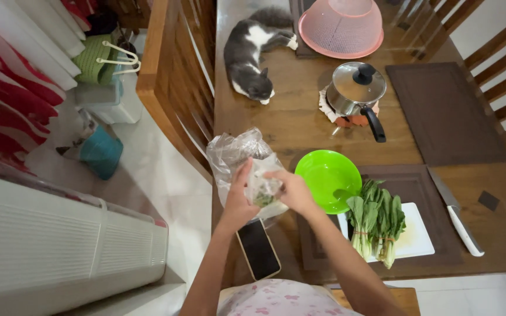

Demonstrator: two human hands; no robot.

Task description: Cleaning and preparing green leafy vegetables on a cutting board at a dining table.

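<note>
Clear crinkled plastic bag [238, 153], thin and glossy, bunched up at bench [300, 117] left edge, green leaves showing through lower part. My left hand [238, 196] fingers closed on bag's side; right hand [291, 188] fingers pinch its front near greens. Bright green bowl [328, 178] just right of my right hand. Tied leafy greens [377, 221] lie on white board [420, 237]. Phone [258, 248] near left wrist.

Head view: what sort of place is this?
Most likely a home dining area used for food prep: a wooden table with matching chairs, a lidded pot, leafy greens on a white cutting board, and a cat lying on the table.
</note>
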